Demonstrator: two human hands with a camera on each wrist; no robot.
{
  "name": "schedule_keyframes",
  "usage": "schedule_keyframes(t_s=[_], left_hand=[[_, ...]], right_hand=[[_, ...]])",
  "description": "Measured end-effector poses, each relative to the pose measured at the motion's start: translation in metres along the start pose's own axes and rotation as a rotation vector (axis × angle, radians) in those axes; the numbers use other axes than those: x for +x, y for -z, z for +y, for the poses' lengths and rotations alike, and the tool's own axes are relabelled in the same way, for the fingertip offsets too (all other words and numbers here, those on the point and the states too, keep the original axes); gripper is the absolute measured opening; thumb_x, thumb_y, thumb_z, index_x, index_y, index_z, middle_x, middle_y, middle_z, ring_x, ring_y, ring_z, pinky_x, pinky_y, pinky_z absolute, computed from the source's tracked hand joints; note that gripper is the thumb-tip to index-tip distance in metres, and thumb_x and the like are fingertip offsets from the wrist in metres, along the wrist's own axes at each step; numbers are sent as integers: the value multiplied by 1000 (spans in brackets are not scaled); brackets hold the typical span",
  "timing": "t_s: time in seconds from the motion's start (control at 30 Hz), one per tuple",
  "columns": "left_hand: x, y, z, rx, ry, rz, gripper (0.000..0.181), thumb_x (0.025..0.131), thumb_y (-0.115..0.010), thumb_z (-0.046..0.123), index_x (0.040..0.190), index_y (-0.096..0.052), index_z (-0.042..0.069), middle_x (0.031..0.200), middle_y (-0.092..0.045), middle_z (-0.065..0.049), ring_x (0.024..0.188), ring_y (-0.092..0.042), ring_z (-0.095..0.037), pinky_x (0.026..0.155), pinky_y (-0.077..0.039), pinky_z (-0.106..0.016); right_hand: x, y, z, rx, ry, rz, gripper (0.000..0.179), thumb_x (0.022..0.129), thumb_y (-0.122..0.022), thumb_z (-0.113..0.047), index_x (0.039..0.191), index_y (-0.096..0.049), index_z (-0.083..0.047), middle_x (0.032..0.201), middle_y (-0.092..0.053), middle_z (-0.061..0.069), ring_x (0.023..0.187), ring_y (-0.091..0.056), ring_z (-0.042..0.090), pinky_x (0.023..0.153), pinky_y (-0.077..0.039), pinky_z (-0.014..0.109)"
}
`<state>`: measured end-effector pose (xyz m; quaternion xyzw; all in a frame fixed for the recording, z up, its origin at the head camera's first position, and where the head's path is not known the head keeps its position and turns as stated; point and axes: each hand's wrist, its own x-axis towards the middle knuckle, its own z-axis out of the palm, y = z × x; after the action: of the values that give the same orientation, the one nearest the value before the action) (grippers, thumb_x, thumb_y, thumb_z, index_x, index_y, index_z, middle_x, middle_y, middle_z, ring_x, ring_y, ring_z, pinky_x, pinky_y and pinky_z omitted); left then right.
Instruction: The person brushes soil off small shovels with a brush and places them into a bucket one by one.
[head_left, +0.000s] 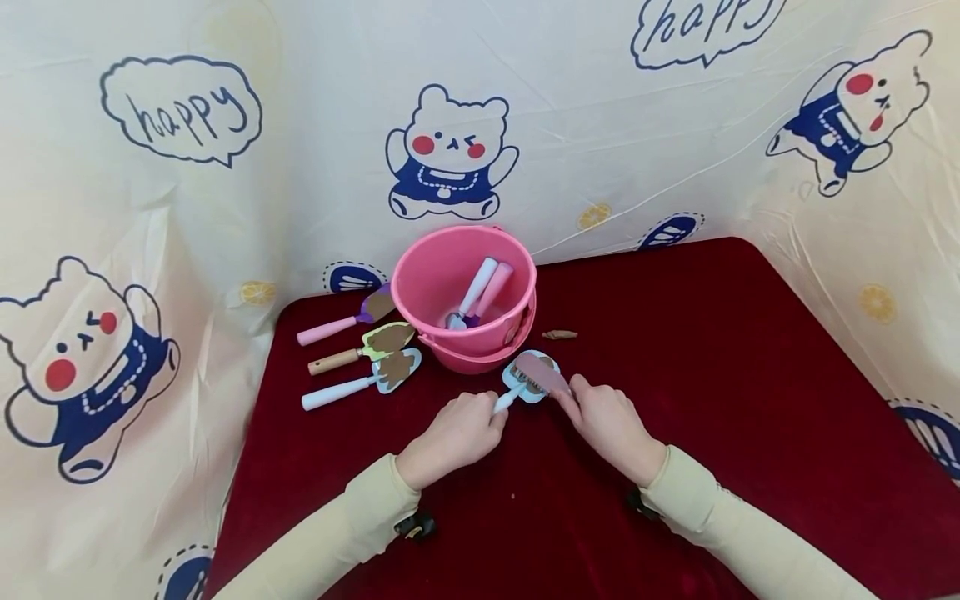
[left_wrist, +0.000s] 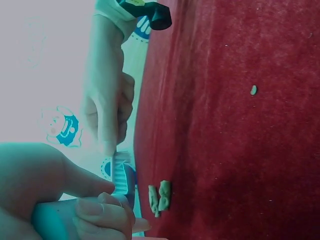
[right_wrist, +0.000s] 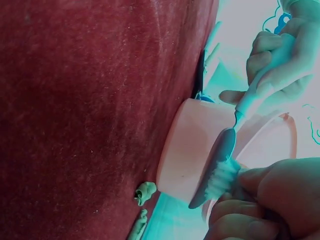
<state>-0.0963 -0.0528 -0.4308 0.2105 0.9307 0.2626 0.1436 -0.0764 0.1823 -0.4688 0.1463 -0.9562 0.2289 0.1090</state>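
Observation:
Gripped by its handle in my left hand [head_left: 459, 432] is a small light-blue trowel [head_left: 510, 398], its blade raised in front of the bucket. Brown clay-like stuff coats part of that blade. My right hand [head_left: 611, 423] holds a pinkish brush [head_left: 542, 371] by its handle. In the right wrist view the pale bristles [right_wrist: 223, 179] press against the face of the trowel blade [right_wrist: 216, 152]. The left wrist view shows the fingers of my left hand [left_wrist: 102, 217] wrapped around the trowel handle [left_wrist: 54, 219].
A pink bucket [head_left: 480, 343] stands behind my hands, with a white-handled tool [head_left: 477, 287] and a pink-handled one inside. Left of it lie a purple trowel [head_left: 377, 305], a green one [head_left: 390, 338] and a light-blue one [head_left: 397, 369], all brown-smeared. Brown clay scraps [head_left: 559, 334] lie on the red cloth [head_left: 712, 375].

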Motion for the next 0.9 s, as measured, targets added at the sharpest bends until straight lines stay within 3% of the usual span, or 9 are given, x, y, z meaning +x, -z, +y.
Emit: schedule_keyframes(t_s=[0.23,0.5,0.8,0.9], left_hand=[[-2,0,-1,1,-20,17,26,102,-59,12,77,-53,9,60,-44,0,48,-42,-13,45,-37,-29],[-2,2,-3,-32,-5,-7,27,104,-57,14,78,-53,9,60,-43,1,47,-41,-12,44,-36,-27],[0,7,-6,-34,-7,11,26,103,-58,13,77,-54,9,60,-45,0,47,-43,-13,44,-36,-28],[-1,7,-8,-47,2,1,25,103,-58,13,79,-55,9,61,-45,0,47,-43,-13,44,-37,-27]], right_hand=[[0,1,-1,36,84,-24,31,101,-70,-26,82,-50,-13,55,-34,-8,44,-32,5,41,-34,23],[2,1,0,-2,25,-6,34,101,-70,-26,79,-49,-10,55,-33,-5,42,-34,8,39,-34,24],[8,-1,-1,36,105,-48,32,100,-71,-28,80,-50,-14,55,-35,-9,45,-33,5,42,-33,23],[10,-1,0,26,88,-42,34,100,-71,-28,78,-50,-13,55,-34,-7,45,-33,7,41,-34,24]])
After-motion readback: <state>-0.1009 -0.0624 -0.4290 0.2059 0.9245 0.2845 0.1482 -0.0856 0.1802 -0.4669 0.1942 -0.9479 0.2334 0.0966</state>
